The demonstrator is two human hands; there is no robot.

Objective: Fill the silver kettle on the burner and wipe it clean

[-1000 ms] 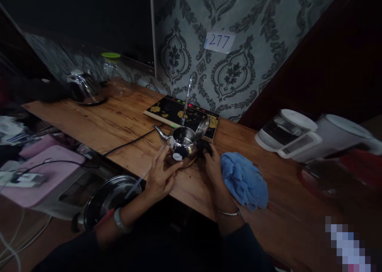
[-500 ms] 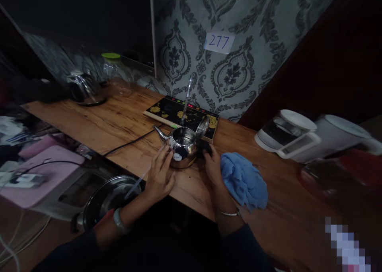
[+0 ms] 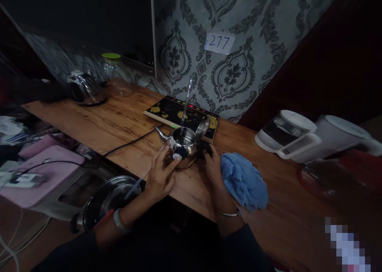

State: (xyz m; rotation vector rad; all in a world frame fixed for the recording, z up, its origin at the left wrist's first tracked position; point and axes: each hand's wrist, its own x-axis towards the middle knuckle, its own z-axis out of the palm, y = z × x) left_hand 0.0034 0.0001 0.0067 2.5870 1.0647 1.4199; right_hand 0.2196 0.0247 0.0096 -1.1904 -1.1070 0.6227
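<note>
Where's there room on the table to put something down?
Bare wood shows between the shiny kettle and flowered cooktop, and between the cooktop and white-lidded jug. Crowded: around the teapot, with the left hand, right hand and blue cloth close.

Teapot [image 3: 182, 147]: we lose most of its dark handle inside the right hand [image 3: 212, 163] and some of its near side behind the left hand [image 3: 159, 176].
Sticker [image 3: 176, 156]: print too small for us to read.
Pan [image 3: 97, 190]: below the counter's [image 3: 131, 108] front edge, partly covered by the left forearm [image 3: 135, 208].
Red-topped container [image 3: 359, 166]: blurred, toward the counter's right end.
Screen [image 3: 98, 21]: we see its top cut off.
</note>
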